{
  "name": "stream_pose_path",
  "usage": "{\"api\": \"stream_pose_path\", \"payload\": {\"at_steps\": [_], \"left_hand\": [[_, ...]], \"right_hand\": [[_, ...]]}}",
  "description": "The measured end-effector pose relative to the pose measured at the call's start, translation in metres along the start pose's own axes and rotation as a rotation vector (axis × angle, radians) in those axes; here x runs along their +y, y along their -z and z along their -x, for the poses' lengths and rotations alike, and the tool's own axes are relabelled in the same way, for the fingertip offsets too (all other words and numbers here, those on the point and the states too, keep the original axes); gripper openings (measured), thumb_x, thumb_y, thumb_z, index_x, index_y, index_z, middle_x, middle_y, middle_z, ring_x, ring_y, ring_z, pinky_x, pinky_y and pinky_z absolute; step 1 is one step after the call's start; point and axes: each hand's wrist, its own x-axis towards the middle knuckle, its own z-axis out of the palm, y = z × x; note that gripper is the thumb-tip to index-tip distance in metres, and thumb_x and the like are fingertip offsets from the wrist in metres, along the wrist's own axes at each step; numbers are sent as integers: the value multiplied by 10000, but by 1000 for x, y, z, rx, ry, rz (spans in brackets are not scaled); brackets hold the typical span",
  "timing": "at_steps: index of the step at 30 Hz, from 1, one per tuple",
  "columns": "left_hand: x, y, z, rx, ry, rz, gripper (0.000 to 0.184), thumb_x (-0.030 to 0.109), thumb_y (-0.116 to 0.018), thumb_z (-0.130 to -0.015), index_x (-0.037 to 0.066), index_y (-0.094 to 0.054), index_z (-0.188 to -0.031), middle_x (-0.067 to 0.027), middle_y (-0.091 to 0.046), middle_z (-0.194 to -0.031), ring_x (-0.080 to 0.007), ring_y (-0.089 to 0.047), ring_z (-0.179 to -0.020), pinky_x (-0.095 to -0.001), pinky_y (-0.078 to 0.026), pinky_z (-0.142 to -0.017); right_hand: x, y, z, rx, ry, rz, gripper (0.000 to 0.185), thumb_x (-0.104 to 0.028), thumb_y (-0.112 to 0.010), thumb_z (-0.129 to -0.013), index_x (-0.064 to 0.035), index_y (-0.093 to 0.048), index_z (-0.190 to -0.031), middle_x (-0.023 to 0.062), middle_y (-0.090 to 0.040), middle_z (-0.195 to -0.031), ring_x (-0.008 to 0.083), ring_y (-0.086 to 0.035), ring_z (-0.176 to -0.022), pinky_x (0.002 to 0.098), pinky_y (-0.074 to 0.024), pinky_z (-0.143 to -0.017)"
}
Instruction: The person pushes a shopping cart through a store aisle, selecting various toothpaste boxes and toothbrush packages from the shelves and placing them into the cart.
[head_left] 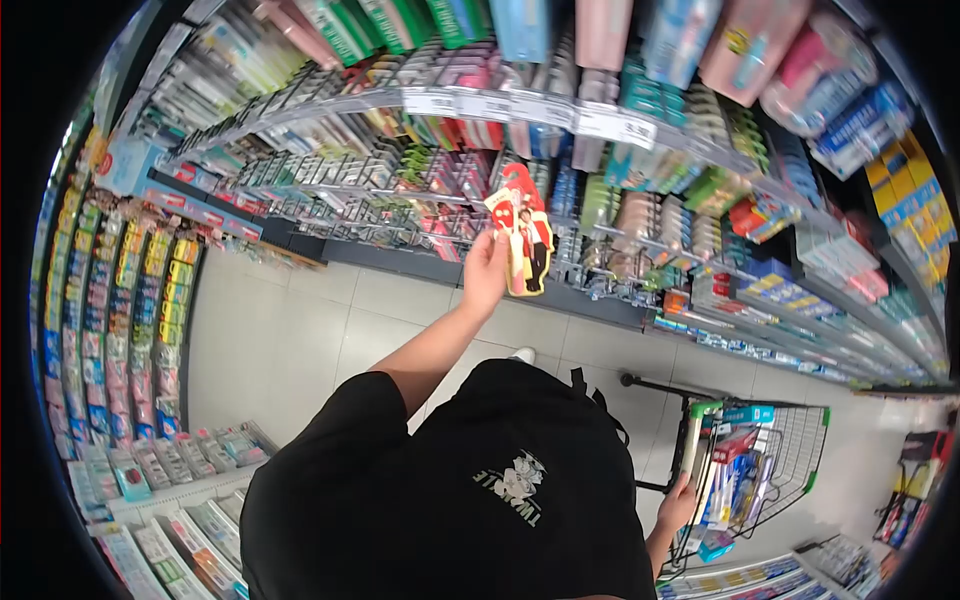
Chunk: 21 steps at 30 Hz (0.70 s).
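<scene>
My left hand (486, 268) is raised in front of the shelves, its fingers closed on the edge of a red-and-yellow hanging pack (536, 240). The pack has a hook-shaped top and a printed figure in red and black; what it contains is not clear. Low at my right side, my right hand (680, 502) is wrapped round the handle (691, 445) of a shopping cart (795, 455). Several boxes and packs (738, 470) lie inside the cart, some blue and one red.
Long shelves (390, 98) with price tags and rows of hanging packs run along the front. More racks of hanging goods (120, 320) stand at the left, and shelves with small boxes (180, 530) are behind me. Pale floor tiles (260, 340) lie between them.
</scene>
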Motion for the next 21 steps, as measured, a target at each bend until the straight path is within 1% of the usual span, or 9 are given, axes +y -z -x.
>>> {"api": "stream_pose_path", "payload": {"at_steps": [1,3,5,7,10,13,16,20,21], "left_hand": [[8,10,-11,41,-47,2,239,250,-510,-1140,34,-609,-1127,-17,-701,-988,-54,-618,-887,-251,-504,-801],[18,37,-37,139,-102,7,229,232,-486,-1145,31,-594,-1120,-19,-687,-990,-59,-612,-875,-254,-503,-792],[21,68,-65,223,-148,22,222,222,-475,-1148,32,-588,-1119,-20,-682,-987,-60,-607,-867,-257,-503,-783],[34,92,-92,299,-217,34,217,214,-463,-1150,35,-576,-1106,-14,-668,-937,-48,-593,-814,-254,-495,-719],[53,125,-125,382,-279,-9,216,208,-460,-1151,31,-566,-1087,-4,-655,-913,-36,-586,-802,-251,-490,-705],[61,150,-156,370,-336,-19,225,211,-471,-1148,24,-571,-1073,-5,-659,-917,-35,-577,-797,-244,-476,-702],[73,156,-182,384,-369,-11,226,215,-480,-1145,24,-573,-1068,-4,-659,-907,-33,-572,-793,-244,-467,-696],[80,172,-216,396,-402,-34,222,224,-489,-1142,36,-576,-1062,3,-650,-873,-33,-572,-772,-245,-468,-690],[81,171,-218,407,-377,-22,237,241,-487,-1144,39,-579,-1059,0,-655,-874,-40,-576,-766,-251,-470,-683]], "right_hand": [[-7,0,4,0,-12,1,548,-536,-493,-1074,-30,-668,-960,190,-680,-730,417,-674,-693,534,-482,-633],[-23,-1,16,15,-23,-36,572,-555,-484,-1069,-36,-692,-945,169,-692,-728,408,-680,-692,534,-488,-640],[-31,-4,22,-2,-27,33,577,-553,-477,-1072,-34,-687,-932,170,-695,-735,404,-683,-700,532,-491,-646],[-43,-8,29,31,-5,52,575,-547,-474,-1073,-33,-680,-918,168,-699,-747,404,-688,-717,527,-498,-655],[-60,-13,42,54,-14,49,572,-543,-479,-1071,-29,-669,-908,170,-698,-753,412,-686,-726,525,-502,-659],[-71,-20,49,66,-27,72,580,-545,-489,-1068,-14,-652,-901,182,-694,-758,420,-677,-718,530,-496,-651],[-81,-28,56,89,-9,68,593,-548,-486,-1070,-3,-644,-897,185,-681,-744,420,-668,-706,533,-488,-643],[-99,-34,65,100,-9,74,598,-550,-493,-1071,-5,-631,-870,181,-666,-715,414,-655,-678,537,-479,-625],[-104,-35,66,106,-2,62,596,-546,-496,-1073,-4,-624,-860,178,-658,-700,414,-649,-666,538,-473,-616]]}}
